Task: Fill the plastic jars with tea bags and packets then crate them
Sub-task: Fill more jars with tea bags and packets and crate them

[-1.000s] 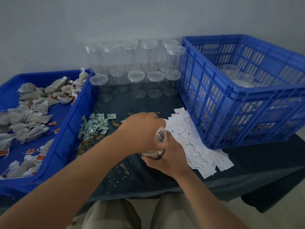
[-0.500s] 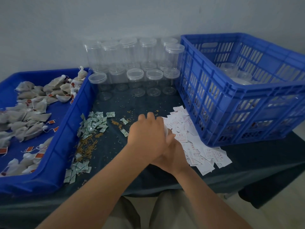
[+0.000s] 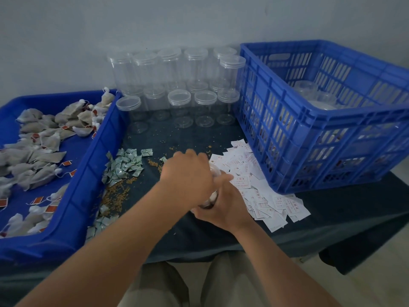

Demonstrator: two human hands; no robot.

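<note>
A clear plastic jar (image 3: 214,171) is held over the table's middle, mostly hidden by both hands. My left hand (image 3: 188,176) is clamped over its top. My right hand (image 3: 223,204) grips its body from below; something pale shows inside. Tea bags (image 3: 42,151) with red tags fill the blue tray (image 3: 88,173) on the left. Small green packets (image 3: 125,165) lie beside the tray, white packets (image 3: 254,182) to the right of the hands. The blue crate (image 3: 309,138) at right holds several lidded jars (image 3: 316,98).
Several empty clear lidded jars (image 3: 179,85) stand in rows at the back against the wall. Loose tea grains (image 3: 117,193) litter the dark tablecloth (image 3: 199,235). More green packets (image 3: 99,224) lie near the front edge. My knees (image 3: 168,284) show below it.
My left hand has stayed clamped over the jar's top and turned a little, while the right hand keeps the jar's body. The view shifted slightly.
</note>
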